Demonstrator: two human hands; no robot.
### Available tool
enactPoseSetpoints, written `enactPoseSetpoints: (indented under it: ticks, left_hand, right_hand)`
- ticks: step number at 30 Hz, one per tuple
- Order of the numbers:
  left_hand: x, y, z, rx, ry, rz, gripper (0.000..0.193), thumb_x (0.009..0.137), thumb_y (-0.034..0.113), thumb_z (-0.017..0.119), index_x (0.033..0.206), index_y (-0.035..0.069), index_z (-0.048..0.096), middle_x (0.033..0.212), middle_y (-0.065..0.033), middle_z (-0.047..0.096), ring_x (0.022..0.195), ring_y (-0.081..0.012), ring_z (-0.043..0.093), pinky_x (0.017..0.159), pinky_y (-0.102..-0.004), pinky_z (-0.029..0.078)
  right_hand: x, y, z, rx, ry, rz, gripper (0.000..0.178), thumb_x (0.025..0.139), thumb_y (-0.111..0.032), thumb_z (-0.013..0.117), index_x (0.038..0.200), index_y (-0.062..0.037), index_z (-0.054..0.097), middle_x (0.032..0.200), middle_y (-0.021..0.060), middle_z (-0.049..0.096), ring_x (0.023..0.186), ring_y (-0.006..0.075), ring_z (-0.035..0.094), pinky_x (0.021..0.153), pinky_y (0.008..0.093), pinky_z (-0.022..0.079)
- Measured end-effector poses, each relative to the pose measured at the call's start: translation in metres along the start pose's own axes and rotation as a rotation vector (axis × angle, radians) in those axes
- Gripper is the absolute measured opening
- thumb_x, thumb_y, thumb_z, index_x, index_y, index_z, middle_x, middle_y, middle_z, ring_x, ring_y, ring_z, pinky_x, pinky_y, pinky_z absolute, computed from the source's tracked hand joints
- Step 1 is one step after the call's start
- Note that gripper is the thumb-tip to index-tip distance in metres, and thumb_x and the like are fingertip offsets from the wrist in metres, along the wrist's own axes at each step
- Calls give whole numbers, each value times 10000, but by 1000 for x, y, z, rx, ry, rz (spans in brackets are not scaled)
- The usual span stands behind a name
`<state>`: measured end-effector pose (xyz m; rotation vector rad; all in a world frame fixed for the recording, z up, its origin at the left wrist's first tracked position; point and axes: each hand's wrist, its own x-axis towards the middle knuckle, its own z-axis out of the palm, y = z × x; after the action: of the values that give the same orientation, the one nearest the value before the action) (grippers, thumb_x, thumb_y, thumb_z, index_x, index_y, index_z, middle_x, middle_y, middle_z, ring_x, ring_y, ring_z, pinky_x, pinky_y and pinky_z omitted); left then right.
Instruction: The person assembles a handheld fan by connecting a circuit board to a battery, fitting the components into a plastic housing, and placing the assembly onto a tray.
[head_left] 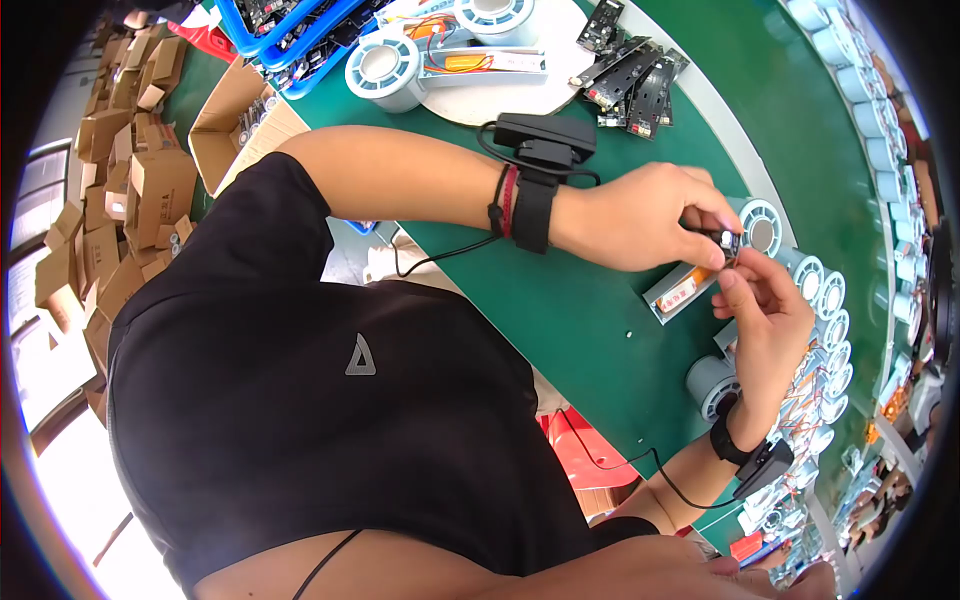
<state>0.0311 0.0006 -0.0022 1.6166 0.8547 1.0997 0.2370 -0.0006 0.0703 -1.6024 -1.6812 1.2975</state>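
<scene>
My left hand reaches across from the upper left, its thumb and fingers pinched on a small black circuit board with a pale, shiny part on it. From below, my right hand closes its thumb and index finger at the lower edge of the same board; the fingers partly hide what lies between them. Under both hands rests a light-blue housing with a round, spoked end. Its narrow tray holds an orange-wrapped battery. A dark band with a black box is strapped to each wrist.
Black circuit boards lie piled on the green table. A white round stand carries similar light-blue units, beside blue bins. One unit stands near my right wrist, and rows of them line the right. Cardboard boxes fill the left.
</scene>
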Motion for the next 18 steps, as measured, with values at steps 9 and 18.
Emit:
enactPoseSetpoints:
  ticks: [9,18]
  left_hand:
    - [-6,15,13,-669,-5,-504,371,983,156,685,1239,-99,600,948,-103,682,785,-137,679,569,-276,581]
    - [-6,12,22,-666,50,-571,363,985,141,669,1228,-113,580,1021,-115,638,740,-144,676,535,-278,593]
  right_hand:
    - [1,3,14,-852,210,-519,97,923,-67,696,1007,-17,692,909,111,687,702,253,681,582,352,527]
    - [-9,0,38,-1016,365,-424,101,946,-124,664,1008,-49,693,924,113,700,767,319,682,657,398,531]
